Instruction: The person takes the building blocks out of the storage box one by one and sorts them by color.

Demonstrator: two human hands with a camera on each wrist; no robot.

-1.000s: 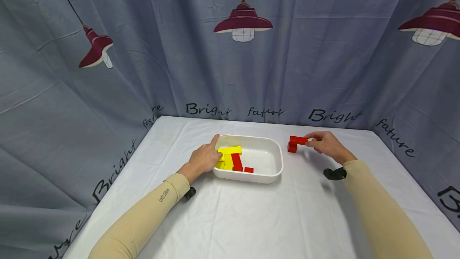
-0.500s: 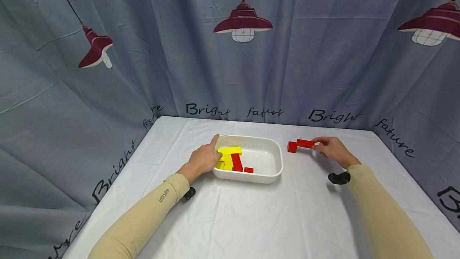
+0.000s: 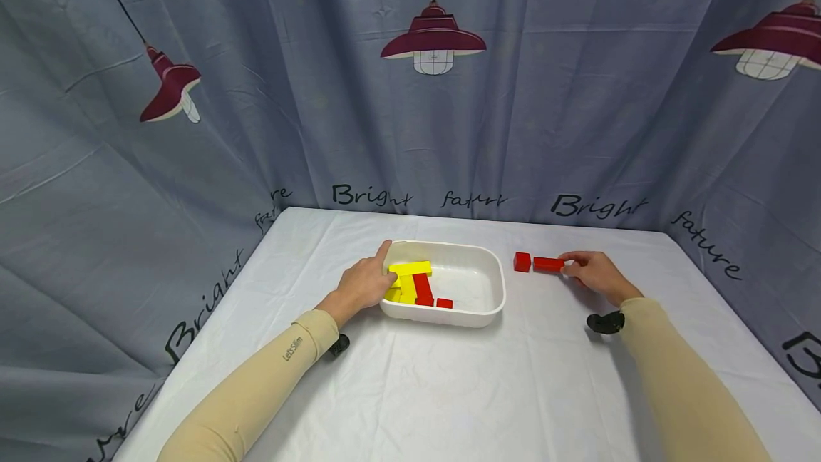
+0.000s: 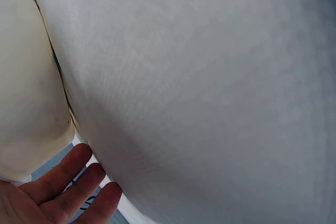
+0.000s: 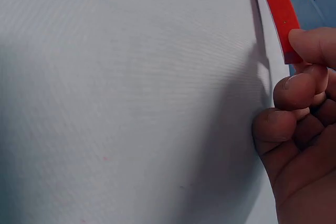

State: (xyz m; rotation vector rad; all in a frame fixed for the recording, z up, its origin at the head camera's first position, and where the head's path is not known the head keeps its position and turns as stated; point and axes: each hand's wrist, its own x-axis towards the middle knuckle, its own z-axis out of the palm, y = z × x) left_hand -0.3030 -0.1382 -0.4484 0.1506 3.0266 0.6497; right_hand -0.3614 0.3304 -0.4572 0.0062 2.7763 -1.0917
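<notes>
A white plastic tub point(image 3: 471, 318) stands mid-table, with several yellow blocks point(image 3: 410, 269) and red blocks point(image 3: 422, 286) gathered towards its left end. My left hand point(image 3: 364, 282) holds that end, thumb over the rim and inside. In the left wrist view its other fingers point(image 4: 73, 174) reach along the tub's outside. To the right of the tub, my right hand point(image 3: 593, 273) pinches the near end of a long red block point(image 3: 548, 264) between thumb and fingers. The block lies level, just right of a short red block point(image 3: 522, 262), with a small gap between them.
A white cloth point(image 3: 449, 391) covers the table. Behind it hangs a grey-blue curtain point(image 3: 359, 127) with printed lamps and lettering. Dark wrist cameras sit below both wrists, the right one point(image 3: 606, 323) hanging above the cloth.
The long red block, first above the short one, has come down and to the right, beside it, in my right hand. My left hand and the tub have stayed put.
</notes>
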